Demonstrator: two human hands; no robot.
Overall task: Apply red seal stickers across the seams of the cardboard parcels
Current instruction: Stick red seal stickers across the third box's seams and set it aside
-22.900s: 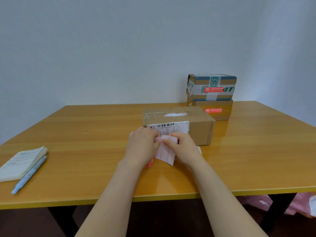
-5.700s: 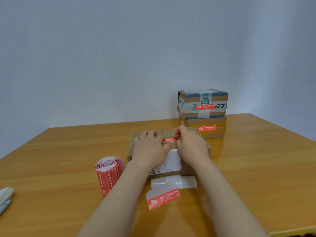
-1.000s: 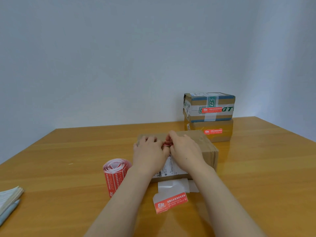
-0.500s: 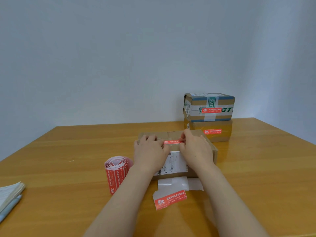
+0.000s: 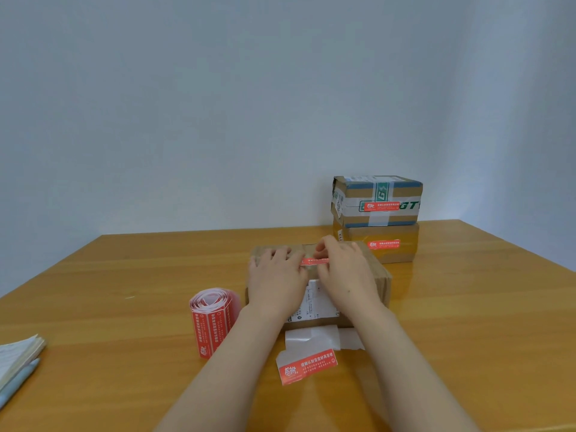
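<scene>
On the wooden table (image 5: 467, 307), the stacked parcels (image 5: 355, 241) stand at 1 o'clock, each with a red seal, and the upper one is taped "GT". The brown cardboard parcel (image 5: 378, 282) sits at centre. The left hand (image 5: 276, 282) rests flat on it. The right hand (image 5: 346, 275), fingers straight, presses the red seal sticker (image 5: 313, 261) across its top seam. The sticker roll (image 5: 212, 319) stands at 8 o'clock and a cut sticker strip (image 5: 308, 366) lies at 6.

Head view, facing forward-down, table (image 5: 467, 307) close
</scene>
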